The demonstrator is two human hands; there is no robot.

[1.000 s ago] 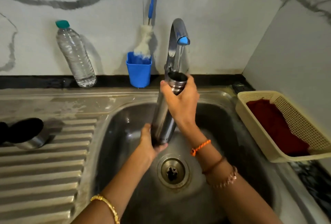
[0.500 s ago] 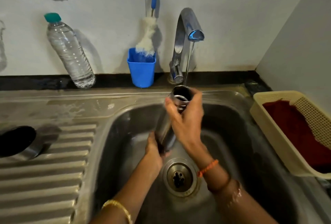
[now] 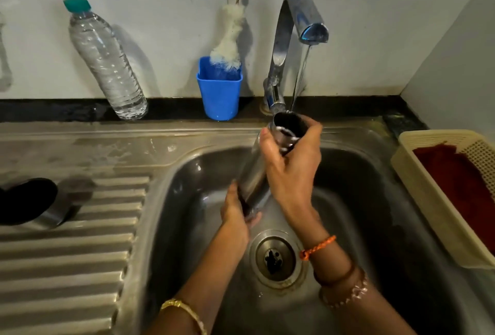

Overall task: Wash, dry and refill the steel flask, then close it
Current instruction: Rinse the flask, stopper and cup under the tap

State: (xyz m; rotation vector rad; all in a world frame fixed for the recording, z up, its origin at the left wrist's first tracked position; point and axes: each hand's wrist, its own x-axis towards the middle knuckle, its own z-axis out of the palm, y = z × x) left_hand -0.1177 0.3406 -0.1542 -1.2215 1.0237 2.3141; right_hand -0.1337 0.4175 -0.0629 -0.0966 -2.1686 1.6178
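Observation:
The open steel flask [image 3: 255,174] is held tilted over the sink basin [image 3: 356,200], its mouth up under the tap [image 3: 300,21]. A thin stream of water [image 3: 300,75] falls from the spout into the mouth. My right hand [image 3: 292,171] grips the flask's neck and upper body. My left hand [image 3: 235,214] holds the flask's base from below. The flask's steel cap [image 3: 34,203], dark inside, lies on the ribbed drainboard at the far left.
A clear plastic bottle [image 3: 104,59] with a teal cap leans on the back wall. A blue cup [image 3: 219,93] holds a bottle brush [image 3: 230,40]. A cream basket [image 3: 428,200] with a red cloth [image 3: 460,182] sits right of the sink. The drain [image 3: 276,257] lies below my hands.
The flask has come down from right against the spout to well below it, and the falling water stream now shows. Both hands keep their hold.

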